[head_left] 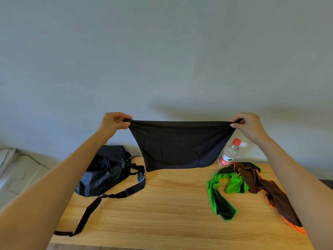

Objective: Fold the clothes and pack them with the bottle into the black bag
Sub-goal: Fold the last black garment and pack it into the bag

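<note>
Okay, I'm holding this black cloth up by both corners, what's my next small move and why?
Probably lower the black cloth flat onto the bare table. Left hand and right hand pinch its top corners; it hangs spread, unfolded.

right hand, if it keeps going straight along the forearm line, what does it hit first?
Probably nothing but the wall. The right hand pinches a corner of the black cloth and points up and away from the table. The bottle sits below that line. Depth to the wall is unclear.

Black cloth [177,145], black bag [104,171], red-capped bottle [228,153], green mesh garment [227,188], seemingly brown-and-orange garment [270,192].
</note>
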### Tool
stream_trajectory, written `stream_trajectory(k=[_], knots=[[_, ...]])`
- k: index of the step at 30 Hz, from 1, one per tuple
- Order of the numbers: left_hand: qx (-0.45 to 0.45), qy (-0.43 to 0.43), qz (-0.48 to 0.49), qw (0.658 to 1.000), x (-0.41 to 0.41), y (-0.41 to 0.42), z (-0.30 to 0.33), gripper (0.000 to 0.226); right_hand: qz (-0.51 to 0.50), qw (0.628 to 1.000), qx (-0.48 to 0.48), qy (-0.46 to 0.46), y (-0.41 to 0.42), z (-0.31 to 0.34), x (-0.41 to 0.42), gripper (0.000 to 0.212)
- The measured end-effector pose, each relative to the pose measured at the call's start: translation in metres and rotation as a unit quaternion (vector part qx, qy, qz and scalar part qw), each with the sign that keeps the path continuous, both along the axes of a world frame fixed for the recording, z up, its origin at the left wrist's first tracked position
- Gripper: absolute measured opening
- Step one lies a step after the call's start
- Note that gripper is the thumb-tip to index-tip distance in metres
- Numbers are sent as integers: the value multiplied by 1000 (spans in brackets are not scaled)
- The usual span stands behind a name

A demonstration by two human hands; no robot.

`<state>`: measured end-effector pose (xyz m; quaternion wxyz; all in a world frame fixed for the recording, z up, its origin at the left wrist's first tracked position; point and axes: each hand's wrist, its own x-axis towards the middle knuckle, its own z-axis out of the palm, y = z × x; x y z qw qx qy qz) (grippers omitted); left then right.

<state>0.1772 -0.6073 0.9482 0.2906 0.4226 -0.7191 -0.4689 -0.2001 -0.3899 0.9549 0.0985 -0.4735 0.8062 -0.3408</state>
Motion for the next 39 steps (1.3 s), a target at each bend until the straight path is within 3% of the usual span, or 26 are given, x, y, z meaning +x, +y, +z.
stream_trajectory(k=[5,9,12,17,24,29,39], knots=[[-56,-29,-27,998,-3,-5,1,24,6,1000,-25,8,-1,0,-8,3],[-69,-53,-50,995,2,3,-5,28,14,999,-29,-41,11,-10,-13,4],[-64,-56,-35,996,6,15,-13,29,20,997,-10,-77,23,-22,-13,2],[-66,-82,-21,994,19,41,-35,21,38,991,24,-125,45,-45,-3,15],[-50,-117,-68,989,58,84,-72,31,43,982,50,-176,86,-78,23,3],[76,-102,-68,990,77,116,-91,20,11,950,25,-310,119,-95,52,10],[165,-106,-72,978,120,165,-136,17,-22,936,64,-346,184,-135,105,4]])
